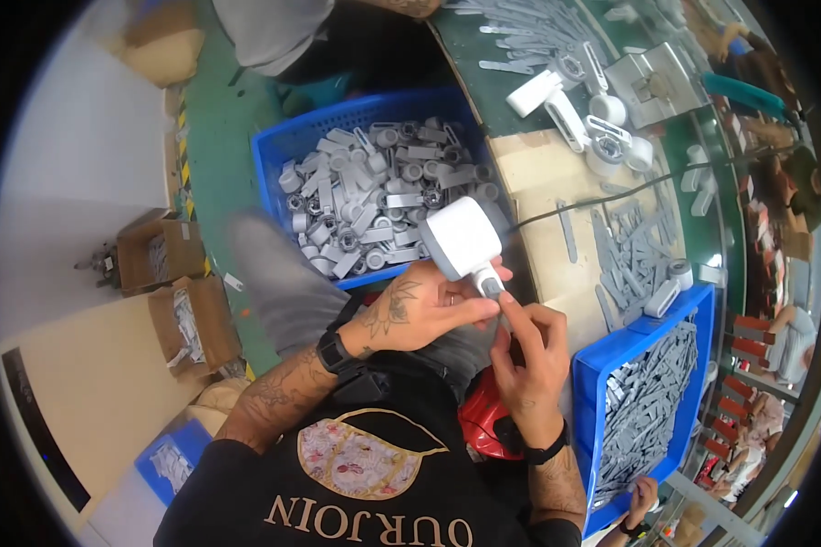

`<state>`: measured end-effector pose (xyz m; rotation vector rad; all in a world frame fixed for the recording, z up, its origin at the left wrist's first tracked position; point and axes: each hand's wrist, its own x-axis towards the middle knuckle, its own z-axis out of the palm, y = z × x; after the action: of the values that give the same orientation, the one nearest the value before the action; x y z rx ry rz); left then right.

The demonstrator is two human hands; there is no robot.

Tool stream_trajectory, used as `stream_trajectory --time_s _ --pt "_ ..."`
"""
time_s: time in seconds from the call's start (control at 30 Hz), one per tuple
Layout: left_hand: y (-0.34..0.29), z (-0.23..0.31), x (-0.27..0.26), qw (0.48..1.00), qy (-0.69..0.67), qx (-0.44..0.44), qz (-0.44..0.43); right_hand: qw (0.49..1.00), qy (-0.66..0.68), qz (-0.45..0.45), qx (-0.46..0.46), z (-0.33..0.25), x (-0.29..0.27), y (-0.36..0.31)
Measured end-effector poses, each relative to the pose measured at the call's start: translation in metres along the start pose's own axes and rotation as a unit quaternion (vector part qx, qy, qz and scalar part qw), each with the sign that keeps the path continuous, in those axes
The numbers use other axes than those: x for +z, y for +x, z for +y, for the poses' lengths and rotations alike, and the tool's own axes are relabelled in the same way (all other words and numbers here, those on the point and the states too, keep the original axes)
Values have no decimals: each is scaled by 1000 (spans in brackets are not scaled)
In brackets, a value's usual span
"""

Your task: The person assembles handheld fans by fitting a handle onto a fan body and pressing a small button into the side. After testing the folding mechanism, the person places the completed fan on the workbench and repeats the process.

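White part: I see the white part (463, 235), rounded and trimmed in grey, held above the person's lap, in front of one end of the blue bin.
Left hand: the left hand (410, 312) has its fingers curled closed around the part's short arm, its thumb beside the grey tip (492, 287).
Right hand: the right hand (532, 360) has bent fingers, index and thumb close together at the grey tip; I cannot tell whether they grip it.
Blue bin: the blue bin (264, 182) is heaped with similar white and grey pieces (365, 196).
Counter: on the counter (472, 41) I see a cardboard sheet (531, 178), loose grey strips (631, 260) and a metal bracket (646, 82).
Cable: a dark cable (611, 195) crosses above the sheet.
Blue crate: to the right, the blue crate (589, 369) holds many more grey strips; a co-worker's hand (644, 497) is at its near end.
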<state>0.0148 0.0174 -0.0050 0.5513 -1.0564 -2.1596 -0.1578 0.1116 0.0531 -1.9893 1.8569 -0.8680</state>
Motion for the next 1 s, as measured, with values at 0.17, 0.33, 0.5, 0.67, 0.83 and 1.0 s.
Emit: stream_trajectory --time_s 0.17,0.33,0.5,0.67,0.83,1.0 --pt "-11 10 3 1000 11 -17 16 995 97 -34 -3 1 -9 14" --pt "-28 -2 3 982 180 60 -11 949 297 -88 59 -2 -12 16" --pt "-60 4 9 966 255 -3 -33 824 477 -229 202 -18 -15 6" --pt "-99 -8 22 975 220 -11 -3 894 419 -151 52 -30 -14 -14" --pt "-124 -24 28 980 192 -27 32 874 402 -251 106 -36 -12 -28" --pt "-137 -40 42 977 178 72 88 868 379 -306 102 -51 -9 -36"
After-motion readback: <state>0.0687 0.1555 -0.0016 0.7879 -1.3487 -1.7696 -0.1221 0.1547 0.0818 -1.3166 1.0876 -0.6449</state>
